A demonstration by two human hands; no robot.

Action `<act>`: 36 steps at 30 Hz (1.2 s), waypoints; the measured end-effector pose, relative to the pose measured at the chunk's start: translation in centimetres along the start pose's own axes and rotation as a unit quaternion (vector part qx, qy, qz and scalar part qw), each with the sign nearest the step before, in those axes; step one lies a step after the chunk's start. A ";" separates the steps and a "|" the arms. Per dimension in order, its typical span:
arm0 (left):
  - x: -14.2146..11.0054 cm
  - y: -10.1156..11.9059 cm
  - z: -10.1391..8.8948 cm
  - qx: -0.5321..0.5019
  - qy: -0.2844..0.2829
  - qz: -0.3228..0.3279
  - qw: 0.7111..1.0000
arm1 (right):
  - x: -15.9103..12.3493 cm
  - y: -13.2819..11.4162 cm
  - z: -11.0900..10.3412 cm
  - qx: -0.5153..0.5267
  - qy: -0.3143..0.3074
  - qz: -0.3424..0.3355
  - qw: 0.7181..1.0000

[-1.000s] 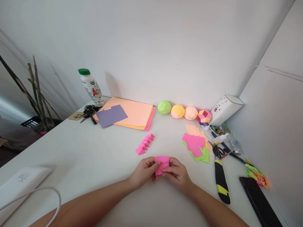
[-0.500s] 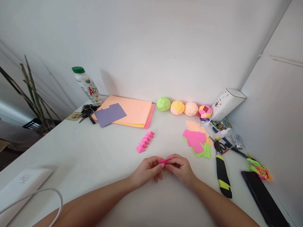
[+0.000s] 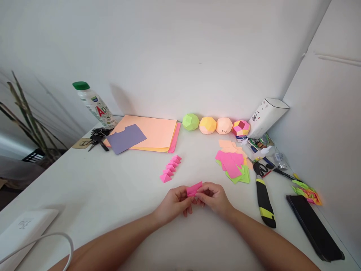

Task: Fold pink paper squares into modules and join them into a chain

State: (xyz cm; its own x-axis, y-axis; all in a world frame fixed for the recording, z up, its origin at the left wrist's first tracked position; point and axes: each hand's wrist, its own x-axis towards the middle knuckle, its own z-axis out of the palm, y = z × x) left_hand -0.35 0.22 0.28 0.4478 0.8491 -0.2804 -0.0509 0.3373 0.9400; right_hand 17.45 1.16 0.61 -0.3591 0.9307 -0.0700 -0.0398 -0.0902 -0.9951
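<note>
Between my fingertips is a small piece of pink paper [image 3: 194, 189], creased along its length. My left hand [image 3: 175, 201] pinches its left end, and my right hand [image 3: 216, 197] grips the right end with thumb and fingers. Some of the fingers behind the paper are hidden. Just beyond my hands, a slanting row of several folded pink paper pieces [image 3: 170, 169] lies on the white table [image 3: 126, 188]. Loose pink paper pieces [image 3: 232, 163] overlap green paper pieces [image 3: 244, 175] and peach ones [image 3: 228, 145] to the right.
At the back stand several faceted paper balls [image 3: 208, 125] beside a white box [image 3: 267, 116]. Coloured sheets [image 3: 158, 131], keys [image 3: 98, 137] and a bottle [image 3: 97, 107] are back left. Scissors [image 3: 260, 169], a yellow-black cutter [image 3: 265, 203] and a phone [image 3: 314, 227] lie right; a white device [image 3: 31, 229] left.
The pink paper has been turned so that more of its flat face shows, and it looks opened out. Both hands keep hold of it. The whole view has shifted slightly.
</note>
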 end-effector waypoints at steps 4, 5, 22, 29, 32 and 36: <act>-0.1 0.0 0.0 0.001 0.006 0.000 1.000 | 0.0 0.4 0.1 0.001 0.012 0.000 1.000; -0.1 0.0 0.0 0.001 0.009 -0.001 1.000 | 0.0 0.5 0.1 -0.001 0.014 0.001 1.000; -0.1 0.4 0.2 0.030 0.033 -0.019 0.999 | -0.1 0.7 0.3 -0.009 0.037 0.027 0.999; -0.3 0.5 0.2 0.040 0.035 -0.020 0.998 | -0.2 0.9 0.4 -0.009 0.037 0.030 0.999; -0.4 0.6 0.3 0.038 0.041 -0.024 0.998 | -0.2 0.8 0.4 -0.008 0.037 0.035 0.999; -0.3 0.4 0.2 0.040 0.039 -0.025 0.998 | -0.2 0.6 0.3 -0.011 0.037 0.040 0.998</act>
State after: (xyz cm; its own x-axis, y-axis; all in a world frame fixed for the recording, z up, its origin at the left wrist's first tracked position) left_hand -0.33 0.02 0.80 0.3778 0.8618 -0.3386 0.0433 0.3488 0.9362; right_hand 17.21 0.81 0.03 -0.2901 0.9446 -0.1538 0.0069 -0.1586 -0.9873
